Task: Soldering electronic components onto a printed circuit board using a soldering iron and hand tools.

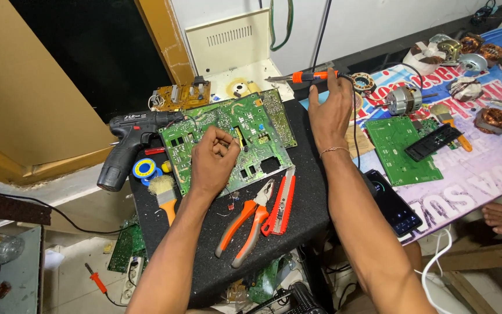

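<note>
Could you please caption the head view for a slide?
Left hand pinches something small over a green board; right hand holds an orange soldering iron.

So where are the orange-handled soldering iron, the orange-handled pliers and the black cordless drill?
orange-handled soldering iron point(306, 76), head view, on its orange grip.
orange-handled pliers point(250, 224), head view, on one orange handle.
black cordless drill point(129, 139), head view, on its black body.

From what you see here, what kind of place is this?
Probably an electronics repair workshop: a large green circuit board on a black foam mat, an orange-handled soldering iron under the right hand, and copper-wound motor parts.
</note>
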